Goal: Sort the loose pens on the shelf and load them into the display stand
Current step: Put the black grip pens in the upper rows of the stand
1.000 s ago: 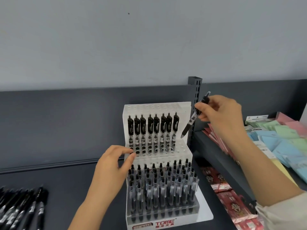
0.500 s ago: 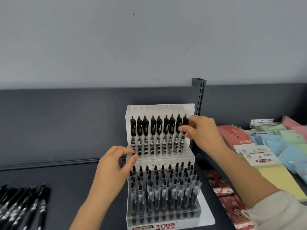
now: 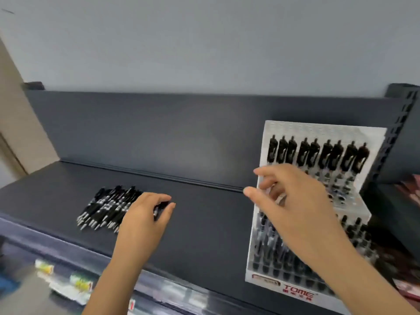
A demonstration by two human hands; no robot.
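Observation:
A heap of loose black pens (image 3: pixel 106 208) lies on the dark shelf (image 3: pixel 209 226), left of centre. My left hand (image 3: pixel 143 221) is at the heap's right edge, its thumb and fingers curled round one black pen (image 3: pixel 159 209). At the right stands the white tiered display stand (image 3: pixel 322 130). Its top tier holds a row of black pens (image 3: pixel 318 153), and its lower tiers hold several more. In front of the stand's left side my right hand (image 3: pixel 293 196) hovers with spread fingers and holds nothing.
A perforated dark upright post (image 3: pixel 400 123) stands just right of the stand, with red packets (image 3: pixel 409 189) beyond it. Below the shelf's front edge, blurred packaged goods (image 3: pixel 75 285) sit on a lower level. A dark back panel (image 3: pixel 159 133) closes the shelf behind.
My view has swung left. The left hand left the stand's side and went to the loose heap, taking hold of a pen. My right hand let go of the top-row pen and drew back, empty.

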